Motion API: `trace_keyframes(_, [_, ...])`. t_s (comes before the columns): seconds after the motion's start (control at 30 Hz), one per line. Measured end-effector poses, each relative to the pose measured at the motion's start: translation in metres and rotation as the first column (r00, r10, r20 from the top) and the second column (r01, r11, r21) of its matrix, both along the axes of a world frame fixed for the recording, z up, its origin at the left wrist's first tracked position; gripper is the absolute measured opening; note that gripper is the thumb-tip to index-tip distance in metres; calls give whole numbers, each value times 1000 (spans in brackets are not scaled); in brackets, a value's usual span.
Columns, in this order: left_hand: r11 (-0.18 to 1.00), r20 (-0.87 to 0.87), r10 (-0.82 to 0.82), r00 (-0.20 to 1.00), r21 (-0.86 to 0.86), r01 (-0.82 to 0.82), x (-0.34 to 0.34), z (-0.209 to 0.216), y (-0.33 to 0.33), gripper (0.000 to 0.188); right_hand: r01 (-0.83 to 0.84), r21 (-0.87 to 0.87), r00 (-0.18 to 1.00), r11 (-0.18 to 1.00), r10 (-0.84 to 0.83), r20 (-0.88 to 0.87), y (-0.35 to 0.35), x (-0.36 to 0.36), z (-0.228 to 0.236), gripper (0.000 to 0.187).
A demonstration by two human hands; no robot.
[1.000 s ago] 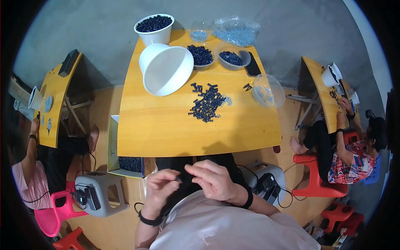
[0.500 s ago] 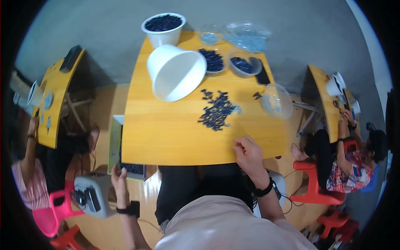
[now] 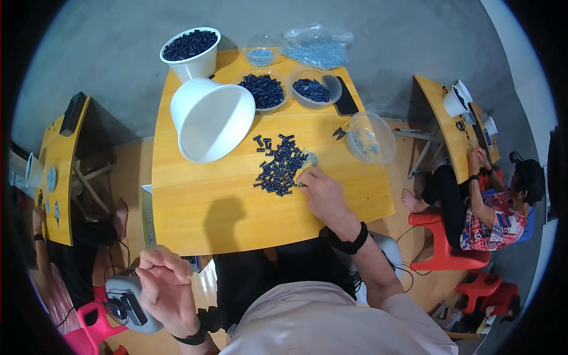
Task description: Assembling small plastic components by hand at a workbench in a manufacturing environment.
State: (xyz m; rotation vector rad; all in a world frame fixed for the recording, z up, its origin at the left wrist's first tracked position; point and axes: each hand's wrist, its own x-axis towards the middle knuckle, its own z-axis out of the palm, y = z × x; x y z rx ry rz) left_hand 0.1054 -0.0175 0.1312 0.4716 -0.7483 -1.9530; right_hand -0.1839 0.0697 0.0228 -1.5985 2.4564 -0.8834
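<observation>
1. Loose pile of black parts [image 3: 277, 171] on the yellow table [image 3: 183, 204], with small silvery screws [image 3: 311, 158] at its right edge.
2. Right hand [image 3: 324, 195] just right of the pile, fingertips bunched low together; impossible to tell whether pinching anything.
3. Left hand [image 3: 167, 287] in the air, well apart from the pile toward near left, fingers loosely curled; impossible to tell whether holding anything.
4. Beyond the pile to the left, a white bucket [image 3: 216, 127] on its side; farther beyond, an upright bucket [image 3: 202, 66] full of black parts.
5. Right of the pile, cutters [image 3: 341, 131] and a clear bowl [image 3: 381, 145] with more screws.
</observation>
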Motion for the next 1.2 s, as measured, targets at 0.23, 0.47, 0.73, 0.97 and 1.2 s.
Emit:
trace_keyframes(0.23, [995, 36, -71, 997, -73, 73, -51, 14, 5, 28, 39, -52, 997, 998, -35, 71, 4, -4, -3, 13])
trace_keyframes(0.47, [964, 358, -265, 895, 114, 240, -97, -93, 19, 16, -31, -182, 776, 983, 139, 615, 27, 29, 24, 7])
trace_keyframes(0.73, [943, 322, -333, 886, 102, 317, -115, -104, 49, 11, -79, -362, 794, 929, 279, 541, 40, 47, 32, 15])
trace_keyframes(0.97, [951, 363, -301, 882, 47, 305, -114, -98, 49, 6, -158, -382, 899, 911, 293, 327, 40, 48, 37, 20])
trace_keyframes(1.2, [942, 258, -334, 906, 118, 314, -112, -100, 51, 5, -119, -448, 789, 886, 358, 500, 41, 51, 44, 15])
